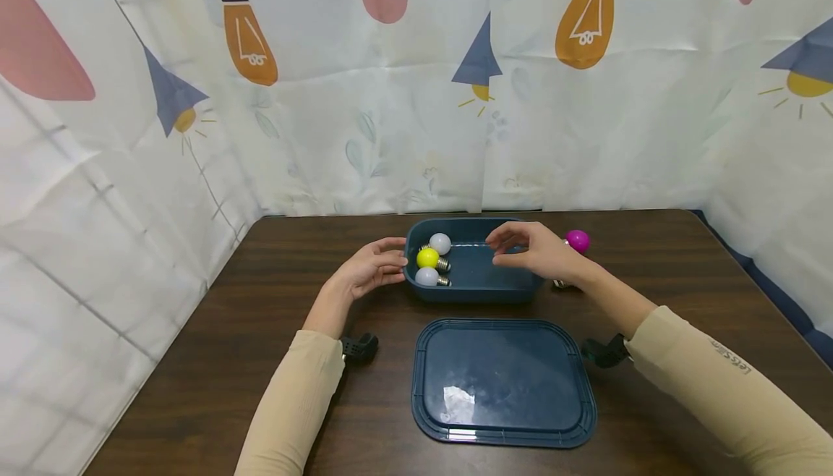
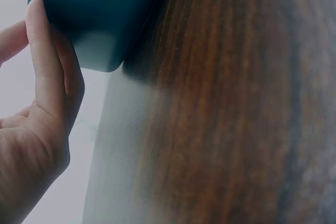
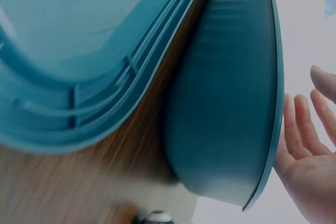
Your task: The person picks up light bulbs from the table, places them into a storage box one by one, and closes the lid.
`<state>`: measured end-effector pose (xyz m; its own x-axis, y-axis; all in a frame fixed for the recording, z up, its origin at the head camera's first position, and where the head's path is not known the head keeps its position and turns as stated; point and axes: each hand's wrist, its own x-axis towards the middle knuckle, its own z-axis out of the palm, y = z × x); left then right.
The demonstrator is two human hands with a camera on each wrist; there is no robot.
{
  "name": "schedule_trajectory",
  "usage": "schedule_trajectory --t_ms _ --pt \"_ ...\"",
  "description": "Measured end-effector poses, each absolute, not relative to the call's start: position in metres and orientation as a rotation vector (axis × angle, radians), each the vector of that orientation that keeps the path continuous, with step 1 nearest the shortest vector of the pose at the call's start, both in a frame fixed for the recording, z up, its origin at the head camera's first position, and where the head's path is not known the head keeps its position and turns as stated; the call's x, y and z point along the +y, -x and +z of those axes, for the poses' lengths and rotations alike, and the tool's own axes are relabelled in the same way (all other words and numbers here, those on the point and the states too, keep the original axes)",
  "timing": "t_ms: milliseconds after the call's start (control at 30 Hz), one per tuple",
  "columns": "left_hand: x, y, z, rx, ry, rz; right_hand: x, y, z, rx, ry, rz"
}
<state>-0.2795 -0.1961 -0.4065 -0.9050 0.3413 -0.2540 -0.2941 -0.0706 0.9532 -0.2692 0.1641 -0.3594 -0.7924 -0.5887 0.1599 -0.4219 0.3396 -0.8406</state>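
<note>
A dark blue plastic box (image 1: 478, 292) stands on the table, with a yellow light bulb (image 1: 427, 257) and two white light bulbs, one at the back (image 1: 440, 244) and one in front (image 1: 426, 276), at its left end. My left hand (image 1: 376, 266) touches the box's left end with extended fingers; in the left wrist view a fingertip (image 2: 35, 4) is at the rim. Over the right part of the box hovers my right hand (image 1: 530, 248), fingers loosely bent and holding nothing. Just beyond that hand, right of the box, lies a magenta bulb (image 1: 578, 240).
In front of the box lies a flat dark blue lid (image 1: 504, 382). A metal bulb base (image 1: 561, 284) shows partly behind my right wrist. The brown wooden table (image 1: 260, 360) ends at a printed white curtain (image 1: 416, 143) behind and on both sides.
</note>
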Motion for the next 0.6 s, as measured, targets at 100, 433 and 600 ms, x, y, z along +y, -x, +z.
schedule_trajectory --t_ms 100,433,600 --pt "-0.196 0.28 -0.406 1.789 -0.058 2.024 0.172 0.268 -0.361 2.452 0.925 -1.438" --pt "-0.197 0.278 -0.405 1.791 -0.066 2.02 0.19 0.268 -0.36 2.502 0.835 -1.404" --pt "-0.197 0.278 -0.405 1.787 -0.067 2.019 0.201 0.267 -0.358 2.535 0.815 -1.388"
